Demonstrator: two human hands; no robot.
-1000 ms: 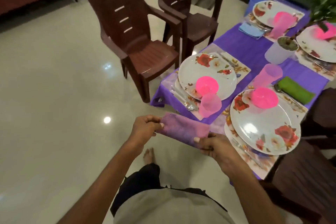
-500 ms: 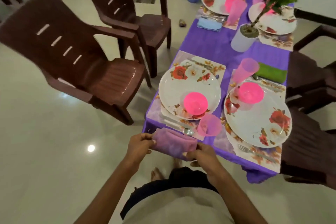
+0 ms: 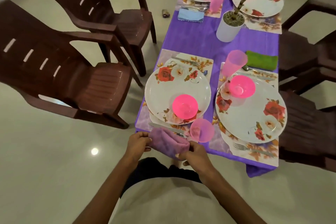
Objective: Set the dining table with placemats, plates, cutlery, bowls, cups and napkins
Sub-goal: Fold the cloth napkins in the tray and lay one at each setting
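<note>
Moved: purple napkin (image 3: 168,139) now over the table (image 3: 198,40) corner — 6 o'clock of the near-left plate (image 3: 177,89).
Left hand (image 3: 136,142): pinches napkin's left end.
Right hand (image 3: 195,152): pinches its right end — beside the pink cup (image 3: 201,130).

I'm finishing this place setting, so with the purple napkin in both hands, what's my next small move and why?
Probably lower the purple napkin onto the table's near edge beside the knife, left of the pink cup. The left hand and right hand pinch its ends right there, and this setting lacks a napkin, unlike the one with the green napkin.
</note>
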